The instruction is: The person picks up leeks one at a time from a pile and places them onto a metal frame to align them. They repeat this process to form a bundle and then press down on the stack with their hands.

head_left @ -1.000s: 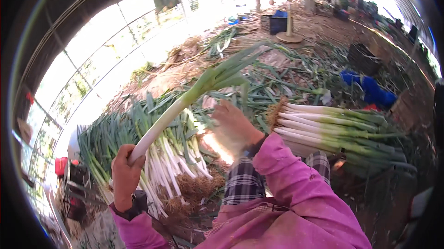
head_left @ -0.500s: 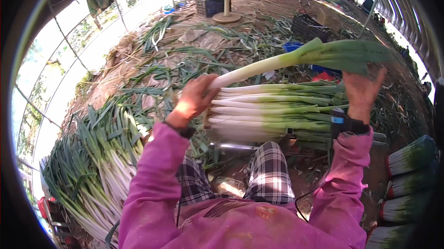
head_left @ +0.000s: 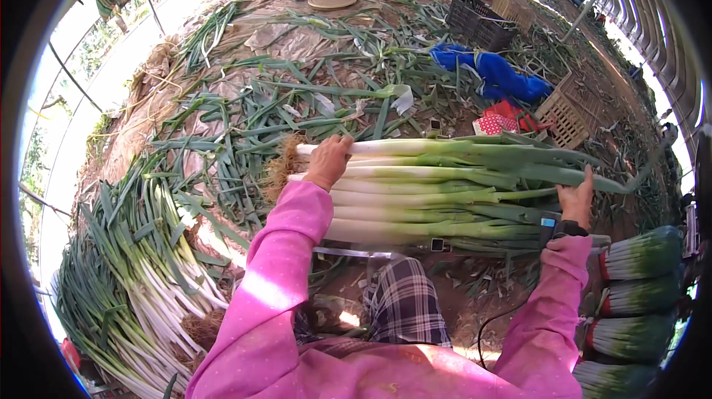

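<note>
A leek (head_left: 400, 147) with a thick white shaft and long green leaves lies along the far side of a row of leeks (head_left: 415, 217). My left hand (head_left: 329, 163) is closed round its white shaft near the roots. My right hand (head_left: 575, 197) is at the leafy end, fingers apart and touching the green leaves. Side by side, the leeks in the row have their white ends to the left and leaves to the right. Shaggy brown roots (head_left: 284, 169) stick out past my left hand. A low frame (head_left: 356, 253) shows under the row's near edge.
Loose leeks (head_left: 163, 273) are heaped at my left. Tied leek bundles (head_left: 639, 295) stand at the right. Beyond the row lie trimmed leaves (head_left: 245, 113), a blue cloth (head_left: 493, 73), a tan crate (head_left: 567, 113) and a black crate (head_left: 480, 24). A post on a round base (head_left: 332, 0) stands farther back.
The leek has come down from above the row onto its far side. My left hand moved slightly right with it, and my right hand lowered toward the leaves. The view has shifted.
</note>
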Demonstrator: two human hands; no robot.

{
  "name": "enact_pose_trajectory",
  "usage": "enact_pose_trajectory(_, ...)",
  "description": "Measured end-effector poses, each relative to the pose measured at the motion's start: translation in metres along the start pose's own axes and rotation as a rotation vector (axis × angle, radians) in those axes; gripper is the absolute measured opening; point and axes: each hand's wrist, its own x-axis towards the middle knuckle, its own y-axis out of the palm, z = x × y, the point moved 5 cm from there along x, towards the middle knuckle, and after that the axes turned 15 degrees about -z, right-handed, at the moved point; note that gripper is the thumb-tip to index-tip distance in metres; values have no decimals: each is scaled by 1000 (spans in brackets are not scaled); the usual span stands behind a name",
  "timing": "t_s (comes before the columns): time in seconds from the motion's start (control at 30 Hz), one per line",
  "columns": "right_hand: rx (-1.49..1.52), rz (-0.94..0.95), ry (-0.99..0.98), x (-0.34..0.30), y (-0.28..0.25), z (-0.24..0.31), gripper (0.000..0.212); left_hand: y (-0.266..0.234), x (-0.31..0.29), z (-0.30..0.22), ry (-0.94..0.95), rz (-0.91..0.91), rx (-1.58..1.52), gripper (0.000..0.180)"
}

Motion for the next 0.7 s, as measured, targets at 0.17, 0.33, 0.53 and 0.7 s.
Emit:
enact_pose_trajectory(0.17, -658, -208, -1466, -16, 22, -2, 59, 39, 11, 7, -34, 160, 123, 26)
enact_pose_trajectory(0.33, -1429, 1041, -1627, -148, 115, -158, 72, 33, -2, 24, 43, 92, 161, 33)
enact_pose_trajectory(0.53, -1662, 1132, -1617, -147, 120, -194, 57, 10, 2, 19, 14, 61, 45, 40)
enact_pose_trajectory(0.7, -1973, 1366, -1288, -137, 125, -203, 47, 8, -3, 23, 72, 155, -25, 28)
